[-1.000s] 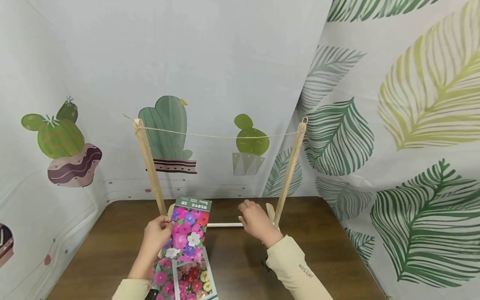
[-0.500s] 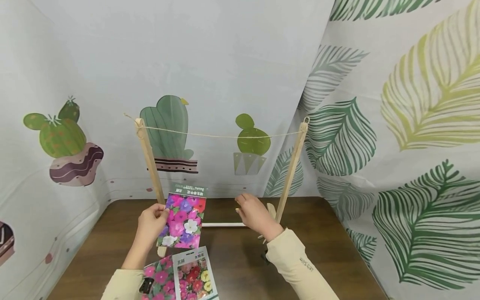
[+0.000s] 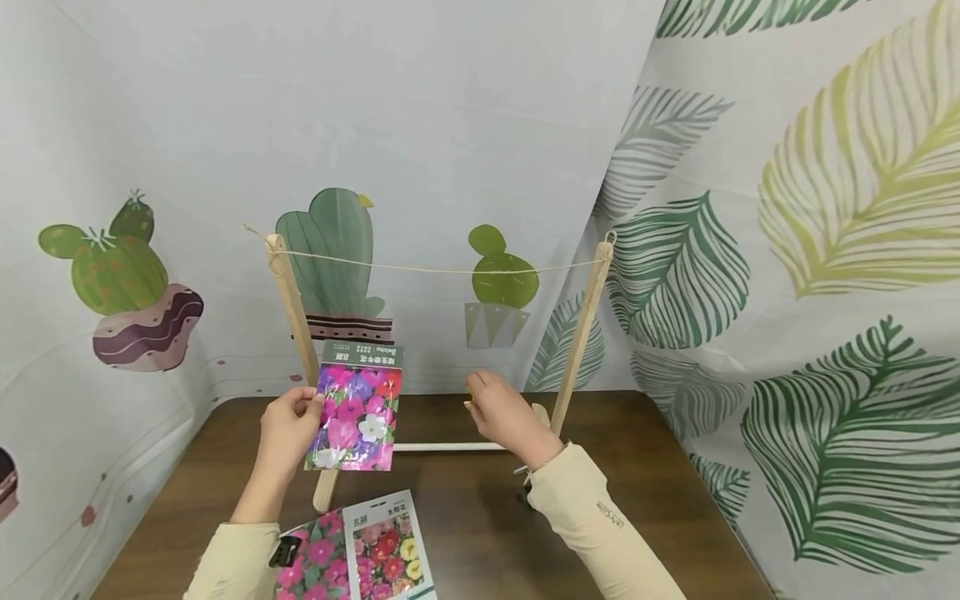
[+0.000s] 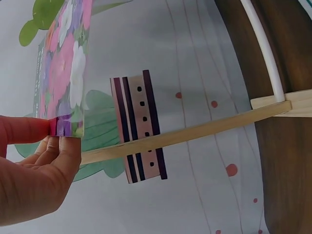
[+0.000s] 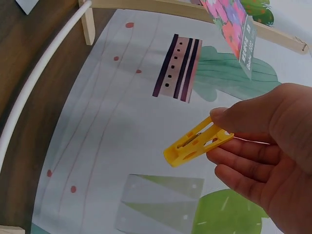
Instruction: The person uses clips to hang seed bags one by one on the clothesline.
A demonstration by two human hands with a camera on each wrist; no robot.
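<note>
My left hand (image 3: 287,429) pinches a flower seed packet (image 3: 358,412) by its left edge, thumb on the front and fingers behind. The packet stands upright in the air, green band at the top, pink, purple and white blooms below. In the left wrist view the thumb and fingers grip a corner of this packet (image 4: 63,63). My right hand (image 3: 506,414) is raised near the right post. Its thumb and fingers pinch a yellow clothespin (image 5: 195,141) by its handle end, clear in the right wrist view; in the head view the hand mostly hides it.
Across the back stands a wooden frame with a left post (image 3: 294,308), a right post (image 3: 581,342), a white crossbar (image 3: 450,447) and a thin string (image 3: 420,269) between the post tops. Two more seed packets, one white-bordered (image 3: 420,554) and one pink-flowered (image 3: 318,554), overlap on the brown table (image 3: 480,525).
The left hand has lifted the seed packet up and left, towards the string, uncovering the packets on the table. My right hand has risen slightly, moving a little left.
</note>
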